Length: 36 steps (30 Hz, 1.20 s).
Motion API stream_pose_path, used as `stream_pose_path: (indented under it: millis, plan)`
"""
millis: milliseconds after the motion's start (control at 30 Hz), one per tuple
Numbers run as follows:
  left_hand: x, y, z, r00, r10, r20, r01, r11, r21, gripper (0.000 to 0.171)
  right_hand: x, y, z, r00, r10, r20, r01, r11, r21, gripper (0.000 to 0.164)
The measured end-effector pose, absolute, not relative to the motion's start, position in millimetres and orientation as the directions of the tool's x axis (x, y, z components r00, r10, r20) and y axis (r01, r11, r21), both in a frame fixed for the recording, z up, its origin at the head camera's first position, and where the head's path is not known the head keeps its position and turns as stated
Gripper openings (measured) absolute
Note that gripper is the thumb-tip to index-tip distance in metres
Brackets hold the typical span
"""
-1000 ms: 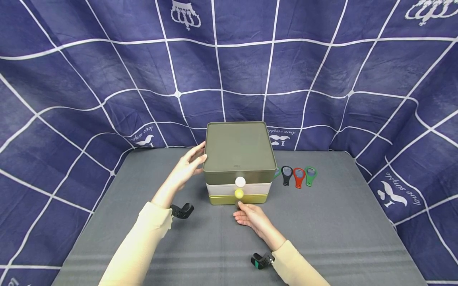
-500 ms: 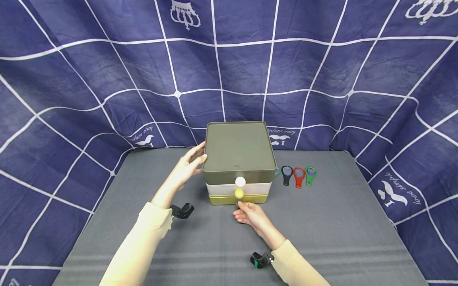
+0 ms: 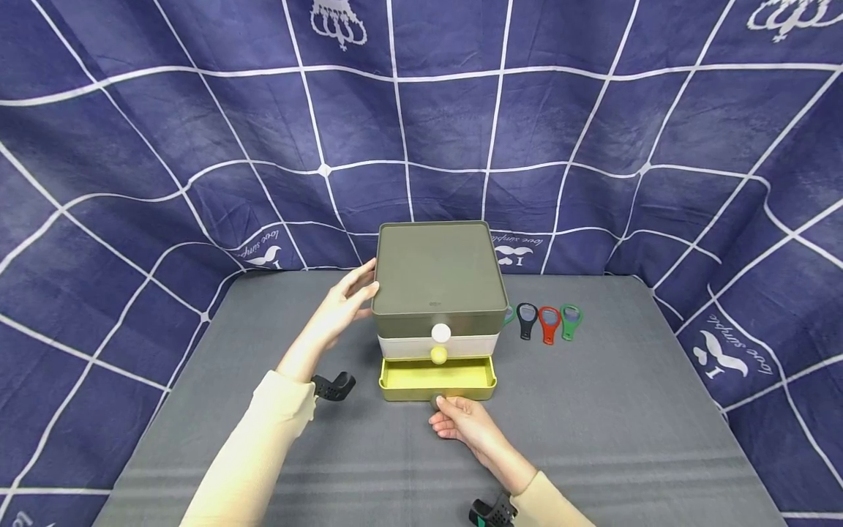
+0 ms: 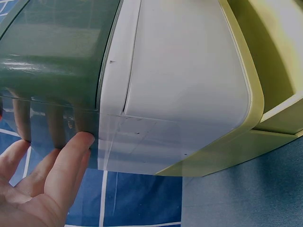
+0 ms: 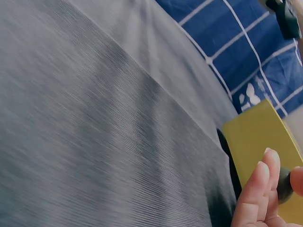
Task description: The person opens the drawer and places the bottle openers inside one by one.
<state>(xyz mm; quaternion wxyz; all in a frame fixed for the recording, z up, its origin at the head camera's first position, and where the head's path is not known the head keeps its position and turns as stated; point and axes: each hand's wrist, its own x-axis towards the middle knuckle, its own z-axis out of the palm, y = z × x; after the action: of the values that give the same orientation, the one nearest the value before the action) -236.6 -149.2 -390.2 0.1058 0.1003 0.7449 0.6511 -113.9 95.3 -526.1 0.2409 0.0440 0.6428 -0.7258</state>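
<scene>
A stacked drawer box with a dark olive top stands on the table. Its middle drawer is white with a yellow knob, and a white knob sits on the olive one. The bottom yellow drawer is pulled partway out, and the visible part of its inside is bare. My right hand pinches its dark round knob between thumb and fingers. On the box's left side, my left hand touches the olive wall with extended fingertips, as the left wrist view shows.
Right of the box lie several small lens-shaped pieces with short handles: a black one, a red one, a green one and another green one partly hidden by the box. A blue checked curtain surrounds the grey table.
The yellow bottom drawer, closed in both earlier frames, has slid out toward me along with my right hand on its knob. My left hand stays against the box's side.
</scene>
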Motion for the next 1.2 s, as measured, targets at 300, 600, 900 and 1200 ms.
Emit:
stream_pose_path:
  millis: [300,600,900,1200]
  plan:
    - [-238,-150,-391,-0.959,0.281,-0.037,0.002,0.135,0.991,0.058,-82,96,-525,-0.866,-0.312,-0.392,0.428,-0.055,-0.902,0.034]
    - [-238,-150,-392,-0.959,0.281,-0.031,0.005,0.128,0.992,0.058,-62,94,-524,-0.867,-0.307,-0.393,0.427,-0.049,-0.903,0.032]
    - [-237,-148,-390,-0.959,0.281,-0.03,0.003,0.116,0.993,0.058,-57,97,-526,-0.862,-0.3,-0.408,0.432,-0.015,-0.902,0.035]
    - [-237,-149,-389,-0.96,0.28,-0.03,0.002,0.115,0.993,0.058,-58,102,-529,-0.851,-0.321,-0.416,0.44,-0.003,-0.898,0.037]
